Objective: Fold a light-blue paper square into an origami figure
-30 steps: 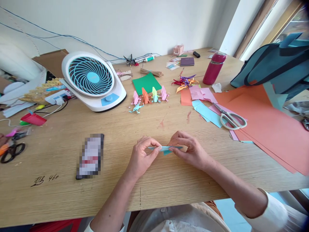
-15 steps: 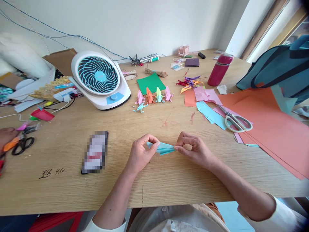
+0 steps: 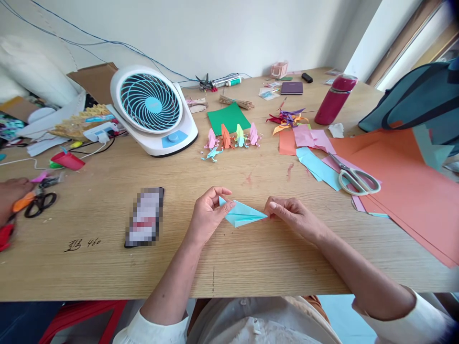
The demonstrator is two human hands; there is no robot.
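Observation:
A light blue piece of folded origami paper (image 3: 244, 215) is held over the near middle of the table. It has a long kite-like shape with a crease along it, and its narrow point is toward the right. My left hand (image 3: 208, 214) is closed on the wide left end, thumb on top. At the narrow tip, my right hand (image 3: 297, 215) pinches the paper, its fingers partly hidden behind the thumb. Beyond my hands, several small folded paper figures (image 3: 225, 137) in pink, orange, green and blue stand in a row.
A white fan (image 3: 150, 105) stands back left, with a phone (image 3: 145, 217) in front. Scissors (image 3: 358, 181) lie on coloured sheets (image 3: 405, 191) at right, near a magenta bottle (image 3: 335, 100) and a teal bag (image 3: 416, 105). Another person's hand (image 3: 12, 196) is at far left beside black-handled scissors (image 3: 40, 204).
The blue paper has turned so its broad creased face shows more. My right hand has shifted slightly right and rotated, with its thumb now on top. The view has moved a little.

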